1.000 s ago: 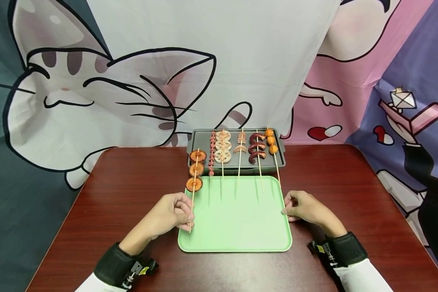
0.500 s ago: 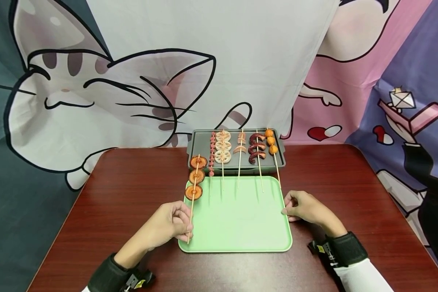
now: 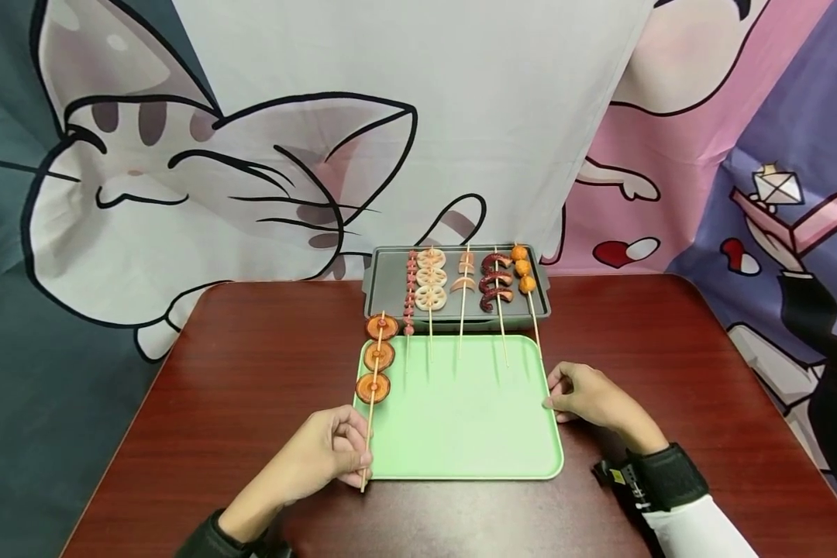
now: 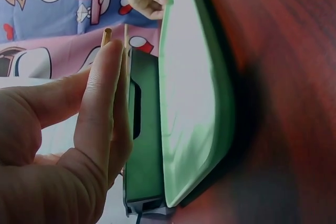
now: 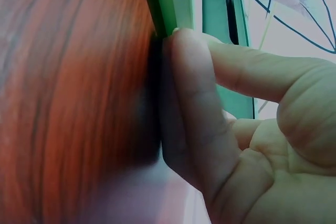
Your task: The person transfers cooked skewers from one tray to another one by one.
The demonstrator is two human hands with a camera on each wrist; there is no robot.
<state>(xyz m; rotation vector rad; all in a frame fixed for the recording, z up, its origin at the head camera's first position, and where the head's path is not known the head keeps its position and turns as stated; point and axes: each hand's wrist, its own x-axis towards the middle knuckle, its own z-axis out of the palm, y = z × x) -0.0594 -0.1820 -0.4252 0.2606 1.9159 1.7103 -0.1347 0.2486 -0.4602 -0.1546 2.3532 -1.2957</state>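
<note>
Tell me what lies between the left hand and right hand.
In the head view, the green tray lies between them: the right hand grips its edge, and the left hand holds a skewer.

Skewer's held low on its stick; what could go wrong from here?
The left grip pinches the skewer near its lower end, so it might tip or twist.
Its slices show near the left edge of the tray; they might catch it.
The right grip pinches the tray's right edge; a tug could jostle the other skewers, whose ends overhang it.
</note>
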